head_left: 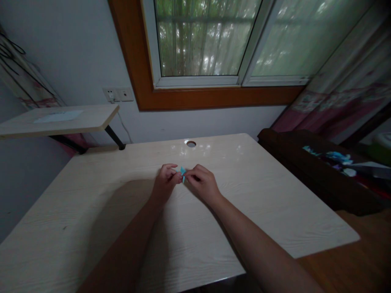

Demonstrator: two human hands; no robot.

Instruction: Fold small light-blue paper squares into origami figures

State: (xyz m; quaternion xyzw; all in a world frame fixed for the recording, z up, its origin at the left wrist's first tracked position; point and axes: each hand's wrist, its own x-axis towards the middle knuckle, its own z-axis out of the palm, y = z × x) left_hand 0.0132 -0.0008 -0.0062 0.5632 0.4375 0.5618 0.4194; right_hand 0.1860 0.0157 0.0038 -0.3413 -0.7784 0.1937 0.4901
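A small piece of folded turquoise paper (pixel 183 171) with pointed ends is pinched between my two hands, above the middle of the pale wooden table (pixel 195 228). My left hand (pixel 166 179) grips its left side between thumb and fingers, with the index finger reaching out a little above. From the right, my right hand (pixel 203 181) pinches the other side with thumb and fingertips. The fingers cover much of the paper, so its full shape is hidden.
A raised shelf (pixel 61 120) on black legs stands at the table's back left, with a paper sheet (pixel 59 116) on it. A round cable hole (pixel 191 144) is near the back edge. To the right, a dark brown piece of furniture (pixel 305 175) carries several colourful items.
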